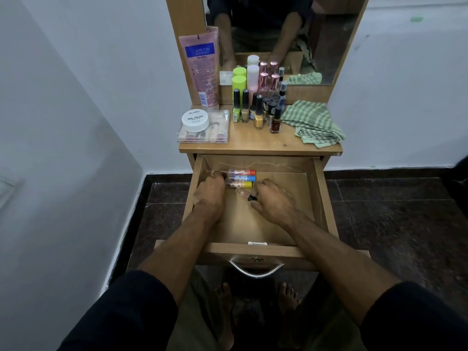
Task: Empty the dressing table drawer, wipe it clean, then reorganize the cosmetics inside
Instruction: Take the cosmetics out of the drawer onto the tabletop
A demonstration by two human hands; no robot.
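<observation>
- The pink tube [201,69] leans upright against the mirror frame [186,21] at the far left of the tabletop, likely because it is too tall to stand safely on its own.
- Just in front of it a white nail polish remover tub [195,120] sits on a clear flat case [204,130], stacked to save room on the narrow top.
- The left hand [210,196] reaches into the back-left corner of the open drawer [255,252], fingers curled onto the near ends of three small tubes [241,178] with red, blue and yellow caps; it seems to be nudging them into a tidy row against the back (whether it truly grips one, I cannot tell).
- Nail polish bottles [258,110] crowd the middle of the tabletop, waiting their turn, I would guess.
- The right hand [272,201] pinches a small clear bottle with a black cap [245,195] between thumb and fingers, lying low just in front of the row, ready to join it.
- The green checked cloth [312,125] lies folded at the right of the tabletop, so the wiping looks finished.
</observation>
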